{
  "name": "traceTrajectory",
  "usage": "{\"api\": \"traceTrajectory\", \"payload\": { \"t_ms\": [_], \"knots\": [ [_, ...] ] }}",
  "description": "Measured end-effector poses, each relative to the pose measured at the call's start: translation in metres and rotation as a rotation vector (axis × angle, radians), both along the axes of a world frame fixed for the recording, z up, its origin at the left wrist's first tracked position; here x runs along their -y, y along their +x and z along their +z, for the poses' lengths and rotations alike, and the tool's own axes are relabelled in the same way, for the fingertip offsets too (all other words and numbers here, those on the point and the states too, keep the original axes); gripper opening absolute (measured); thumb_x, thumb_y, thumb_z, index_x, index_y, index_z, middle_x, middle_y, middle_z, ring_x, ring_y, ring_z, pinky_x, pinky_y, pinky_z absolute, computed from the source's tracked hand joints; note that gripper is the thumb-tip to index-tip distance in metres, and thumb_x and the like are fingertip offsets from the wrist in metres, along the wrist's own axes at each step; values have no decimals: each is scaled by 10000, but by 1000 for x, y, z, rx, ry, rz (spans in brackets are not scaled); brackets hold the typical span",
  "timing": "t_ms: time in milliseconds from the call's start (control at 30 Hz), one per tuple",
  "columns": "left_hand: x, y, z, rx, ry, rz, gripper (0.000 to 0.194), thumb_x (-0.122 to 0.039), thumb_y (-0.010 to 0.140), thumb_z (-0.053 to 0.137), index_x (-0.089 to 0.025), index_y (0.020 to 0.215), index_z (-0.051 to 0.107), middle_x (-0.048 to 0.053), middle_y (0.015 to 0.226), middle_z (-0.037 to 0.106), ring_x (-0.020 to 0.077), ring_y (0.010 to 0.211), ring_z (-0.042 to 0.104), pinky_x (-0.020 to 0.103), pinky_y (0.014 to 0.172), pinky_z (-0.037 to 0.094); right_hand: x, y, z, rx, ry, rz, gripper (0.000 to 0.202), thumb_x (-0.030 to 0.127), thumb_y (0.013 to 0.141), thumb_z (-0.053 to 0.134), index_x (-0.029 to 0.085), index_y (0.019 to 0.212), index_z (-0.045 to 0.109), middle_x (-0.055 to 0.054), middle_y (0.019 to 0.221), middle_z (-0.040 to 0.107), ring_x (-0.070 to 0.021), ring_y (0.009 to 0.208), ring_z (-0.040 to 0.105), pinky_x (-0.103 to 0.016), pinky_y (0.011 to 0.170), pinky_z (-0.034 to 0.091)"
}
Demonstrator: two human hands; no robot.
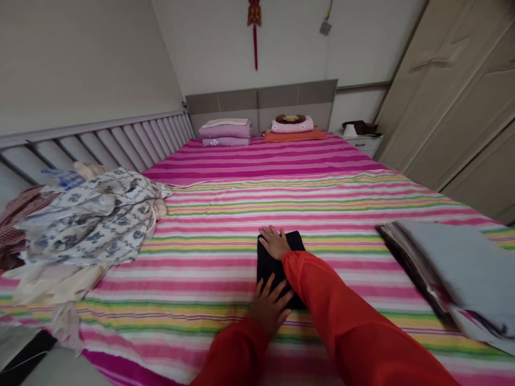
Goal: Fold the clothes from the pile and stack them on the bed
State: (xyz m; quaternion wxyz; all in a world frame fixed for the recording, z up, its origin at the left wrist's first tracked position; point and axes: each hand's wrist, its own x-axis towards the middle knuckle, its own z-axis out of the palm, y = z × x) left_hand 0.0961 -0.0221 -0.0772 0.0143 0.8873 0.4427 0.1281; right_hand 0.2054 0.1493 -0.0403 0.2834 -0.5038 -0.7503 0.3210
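A black folded cloth (267,268), probably a garment, lies flat on the striped bedsheet (209,279). My right hand (275,243) rests palm down on its far end with the fingers stretched out. Closer to me, my left hand (269,305) lies on the near left part of the same cloth, fingers spread. Both arms are in red sleeves, and the right one covers part of the cloth's right side.
A heap of loose clothes (108,214) lies on the left by the bed rail (120,131). Folded clothes (454,262) are stacked at the right. Folded bedding (225,131) and a pink bundle (292,126) sit by the headboard (298,96). A wardrobe (450,96) stands beyond the bed's right side.
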Motion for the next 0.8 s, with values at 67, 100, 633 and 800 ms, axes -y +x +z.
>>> {"api": "traceTrajectory", "payload": {
  "t_ms": [67,100,633,800],
  "knots": [
    [0,-1,-2,0,14,-5,536,-409,866,511,-409,1389,395,-20,1464,430,289,1385,271,508,1101,219,3,4,0,15,11,-58,501,548,875,447,347,1332,496,19,1490,378,-211,1437,147,-483,1136,-121],
    [0,-2,-3,3,22,-2,537,-410,863,515,-409,1388,398,-21,1469,422,289,1382,278,504,1101,220,5,8,1,25,18,-88,501,536,881,442,339,1340,490,12,1497,365,-213,1439,140,-481,1134,-127],
    [-3,0,-1,26,31,24,537,-380,882,505,-428,1397,362,-37,1484,398,282,1383,281,518,1080,260,57,76,24,194,-58,-530,520,360,922,375,216,1422,385,-103,1527,298,-292,1432,148,-605,1109,-19],
    [-2,6,-1,-13,-26,87,464,-362,864,541,-366,1326,499,29,1397,511,289,1349,345,545,1089,258,103,20,27,315,221,-234,519,433,948,310,254,1431,372,-26,1535,288,-215,1435,150,-502,1146,11]
  ]
}}
